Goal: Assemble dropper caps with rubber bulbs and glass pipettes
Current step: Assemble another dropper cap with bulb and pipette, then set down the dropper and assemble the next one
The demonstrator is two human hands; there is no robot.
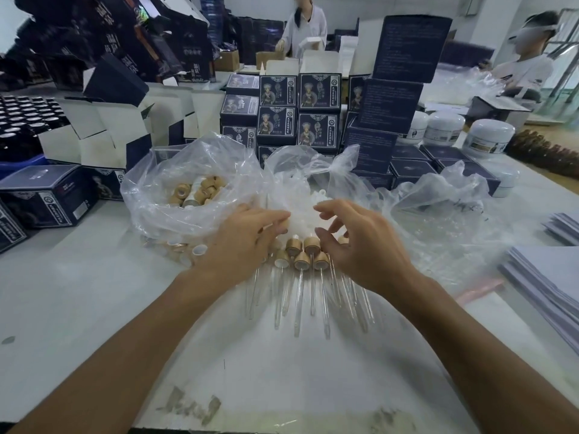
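Several assembled droppers, wooden caps with glass pipettes pointing toward me, lie in a fan on the white table. Behind them a clear bag holds white rubber bulbs. A second clear bag on the left holds loose wooden caps. My left hand reaches to the edge of the bulb pile, fingers loosely bent, and I cannot tell whether it holds anything. My right hand hovers over the dropper caps with fingers curled and spread, nothing visibly pinched.
Stacks of dark printed boxes and open white cartons stand behind the bags. White jars sit at the right rear, paper sheets at the right edge. Two persons work at the far tables.
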